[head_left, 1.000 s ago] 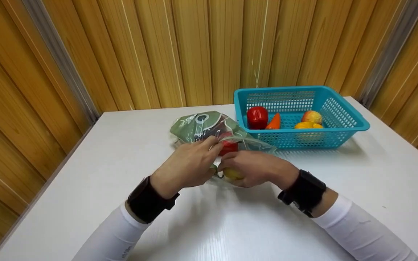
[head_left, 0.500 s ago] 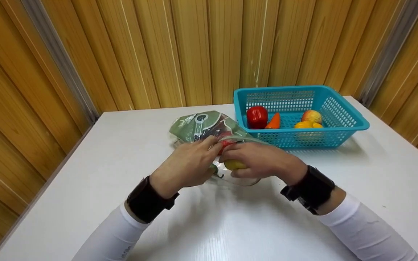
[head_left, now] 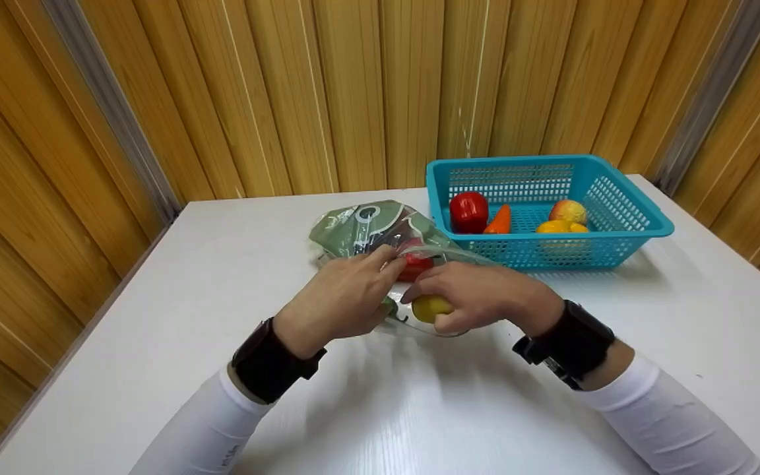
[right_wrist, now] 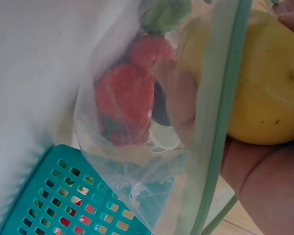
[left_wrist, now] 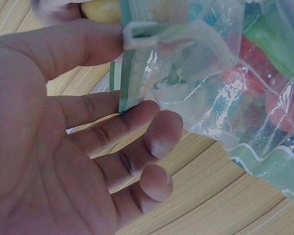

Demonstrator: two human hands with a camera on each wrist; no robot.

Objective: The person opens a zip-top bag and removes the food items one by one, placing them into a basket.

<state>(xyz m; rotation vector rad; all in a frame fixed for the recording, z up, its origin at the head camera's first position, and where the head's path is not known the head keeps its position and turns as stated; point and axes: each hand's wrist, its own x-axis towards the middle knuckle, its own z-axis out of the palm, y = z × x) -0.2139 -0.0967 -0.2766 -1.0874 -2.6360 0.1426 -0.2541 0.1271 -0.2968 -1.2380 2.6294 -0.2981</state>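
Note:
In the head view my left hand (head_left: 340, 297) pinches the rim of a clear zip bag (head_left: 380, 227) with green print. The left wrist view shows thumb and index finger on the bag's green zip strip (left_wrist: 130, 73), the other fingers loosely bent. My right hand (head_left: 479, 297) grips a yellow fruit (head_left: 431, 308) at the bag's mouth. In the right wrist view the zip edge crosses in front of this speckled, dimpled fruit (right_wrist: 264, 83), and some fingers lie behind the film. Inside the bag are a red bell pepper (right_wrist: 125, 100) and a green piece (right_wrist: 166, 14).
A blue-green plastic basket (head_left: 551, 247) stands behind the right hand, close to the bag. It holds a red bell pepper (head_left: 469, 212), a carrot (head_left: 500, 221), a yellow item (head_left: 555, 227) and a red-yellow fruit (head_left: 568, 211). Wood-patterned panels (head_left: 353, 99) close off the white table's far side.
My right hand has shifted slightly up and to the right with the yellow fruit, and more of the fruit shows. My left hand stays in place on the bag's rim.

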